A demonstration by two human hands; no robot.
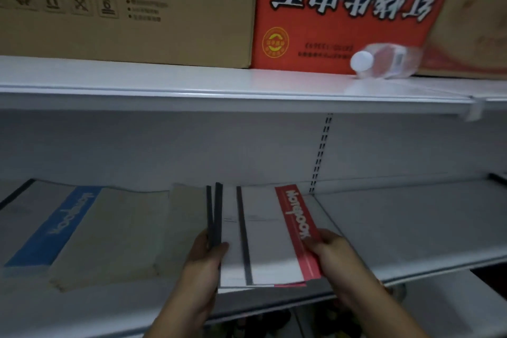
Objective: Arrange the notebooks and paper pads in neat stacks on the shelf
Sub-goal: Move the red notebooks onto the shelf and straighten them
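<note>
A stack of white notebooks with a red "Notebook" band (271, 239) lies on the white lower shelf (397, 228), a little fanned out. My left hand (204, 255) grips the black spines at the stack's left edge. My right hand (327, 248) pinches the red band at the stack's right edge. To the left lies a brown pad (115, 233), and beyond it a notebook with a blue "Notebook" band (52, 228). Another brown pad (186, 217) sits partly under the stack.
The upper shelf (192, 82) carries a brown carton (123, 8), a red printed carton (343, 8) and a plastic bottle (384, 60) lying on its side. A slotted upright (321, 151) runs down the back wall. Right of the stack is bare shelf.
</note>
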